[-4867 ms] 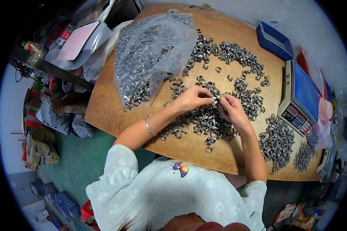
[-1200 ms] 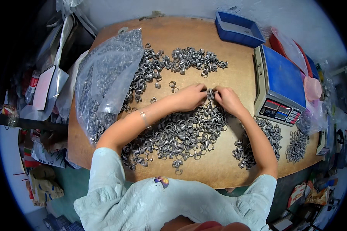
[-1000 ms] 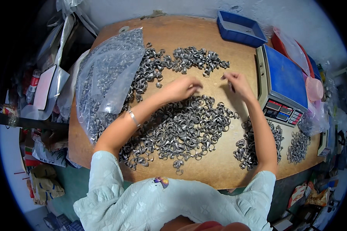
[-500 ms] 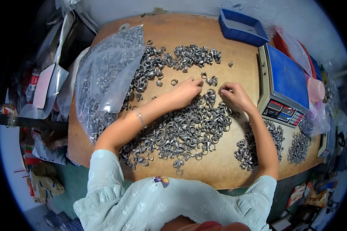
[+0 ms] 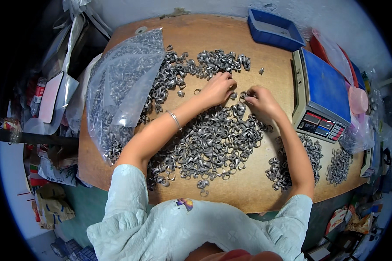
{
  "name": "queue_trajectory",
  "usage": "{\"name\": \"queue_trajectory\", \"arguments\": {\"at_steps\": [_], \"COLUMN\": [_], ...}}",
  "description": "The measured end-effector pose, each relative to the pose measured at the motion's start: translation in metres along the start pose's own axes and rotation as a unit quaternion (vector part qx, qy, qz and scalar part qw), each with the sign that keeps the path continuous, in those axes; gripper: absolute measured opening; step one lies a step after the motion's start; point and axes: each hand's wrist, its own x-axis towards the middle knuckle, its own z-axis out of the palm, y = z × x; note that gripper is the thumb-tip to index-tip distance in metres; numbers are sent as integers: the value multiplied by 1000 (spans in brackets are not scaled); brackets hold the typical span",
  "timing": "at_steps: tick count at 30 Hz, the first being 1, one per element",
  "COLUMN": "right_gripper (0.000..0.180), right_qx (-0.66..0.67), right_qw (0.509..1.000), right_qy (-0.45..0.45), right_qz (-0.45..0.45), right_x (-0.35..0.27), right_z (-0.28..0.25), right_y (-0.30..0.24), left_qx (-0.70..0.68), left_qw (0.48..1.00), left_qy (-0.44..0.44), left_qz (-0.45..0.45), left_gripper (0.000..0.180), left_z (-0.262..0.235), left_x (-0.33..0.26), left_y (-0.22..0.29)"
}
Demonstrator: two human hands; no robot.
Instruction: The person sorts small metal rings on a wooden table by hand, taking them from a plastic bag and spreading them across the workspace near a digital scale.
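A wide heap of small grey metal rings (image 5: 213,143) covers the middle of a wooden table (image 5: 248,191). My left hand (image 5: 217,88) rests on the heap's far edge with its fingers curled down onto the rings. Close to its right, my right hand (image 5: 259,99) pinches a ring between its fingertips. The two hands almost touch. A thin bangle (image 5: 175,120) circles my left wrist.
A clear plastic bag of rings (image 5: 117,91) lies at the left. A weighing scale with a blue platform (image 5: 324,93) stands at the right, a blue tray (image 5: 274,29) behind it. More ring piles (image 5: 287,163) lie near my right elbow and further right (image 5: 339,165).
The view has shifted since the oldest frame. A second ago my hands were apart and reaching far; they have drawn back together over the heap's far edge.
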Motion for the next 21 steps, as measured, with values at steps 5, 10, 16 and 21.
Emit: {"name": "queue_trajectory", "arguments": {"at_steps": [5,10,16,21], "right_gripper": [21,30,31,25], "right_qx": [142,-4,-109,-86], "right_qw": [980,974,968,995], "right_qy": [-23,214,226,44], "right_qz": [136,68,-8,19], "right_x": [-11,21,45,18], "right_z": [-32,-21,-13,-18], "right_y": [9,55,70,45], "left_qx": [-78,-238,-315,-70], "left_qw": [995,959,919,997], "left_qy": [28,80,-15,40], "left_qz": [-61,-133,-239,-7], "left_gripper": [23,30,25,28], "left_z": [-3,-7,-22,-14], "left_x": [-5,-6,5,-6], "left_y": [-10,-11,3,0]}}
